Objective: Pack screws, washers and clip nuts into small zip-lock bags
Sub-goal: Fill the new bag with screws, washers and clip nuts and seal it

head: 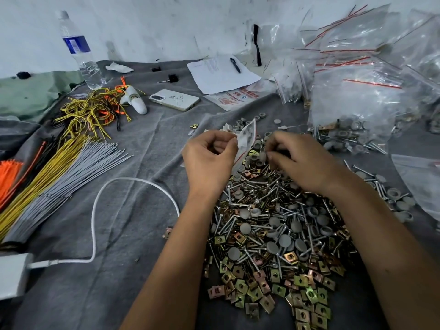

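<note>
Fingers of the left hand [209, 158] pinch a small zip-lock bag [246, 141]. Right hand [297, 160] curls over the hardware pile [273, 234]; its hold cannot be told.

Even, cool diffuse light, soft shadows under forearms, glare on plastic bags [362, 67] far right, strong wide-angle bending at edges, slight softness at fingers, centre sharp
</note>
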{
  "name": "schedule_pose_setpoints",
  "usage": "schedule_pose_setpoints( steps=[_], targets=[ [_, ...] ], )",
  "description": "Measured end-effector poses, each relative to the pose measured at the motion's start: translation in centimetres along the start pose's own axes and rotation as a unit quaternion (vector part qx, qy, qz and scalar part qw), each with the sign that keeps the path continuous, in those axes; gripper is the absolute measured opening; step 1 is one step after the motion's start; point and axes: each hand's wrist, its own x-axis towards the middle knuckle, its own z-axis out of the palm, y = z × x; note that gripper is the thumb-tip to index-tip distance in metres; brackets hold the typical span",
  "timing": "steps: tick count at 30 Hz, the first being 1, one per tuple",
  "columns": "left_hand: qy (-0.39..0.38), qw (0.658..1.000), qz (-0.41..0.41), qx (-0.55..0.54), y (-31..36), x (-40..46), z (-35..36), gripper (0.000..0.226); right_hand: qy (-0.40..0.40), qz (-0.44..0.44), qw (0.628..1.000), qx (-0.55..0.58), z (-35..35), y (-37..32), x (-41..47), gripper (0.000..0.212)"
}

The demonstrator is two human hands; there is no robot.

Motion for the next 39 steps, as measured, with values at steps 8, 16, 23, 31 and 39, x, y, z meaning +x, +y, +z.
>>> schedule_pose_setpoints(
  steps=[8, 16, 23, 31, 39],
  targets=[
    [-0.035, 0.995, 0.071, 0.066, 0.3, -0.7, 0.3, 0.010, 0.098, -0.025, 0.984, 0.149, -0.5, -0.4, -0.2, 0.016],
    [-0.067, 0.987, 0.112, 0.097, 0.6, -0.9, 0.1, 0.010, 0.137, -0.017, 0.975, 0.176, 0.6, -0.4, 0.1, 0.015],
    [-0.038, 0.991, 0.105, 0.070, 0.7, -0.8, 0.1, 0.010, 0.146, -0.025, 0.978, 0.149, 0.9, -0.1, 0.2, 0.016],
    [-0.006, 0.996, 0.083, 0.033, 0.8, -0.5, -0.3, 0.012, 0.016, -0.022, 1.000, -0.016, 0.1, 0.4, 0.0, 0.019],
    [0.010, 0.997, 0.073, 0.026, 0.7, -0.4, -0.3, 0.015, -0.157, 0.012, 0.980, -0.122, 0.4, -0.3, 0.1, 0.015]
  ],
)
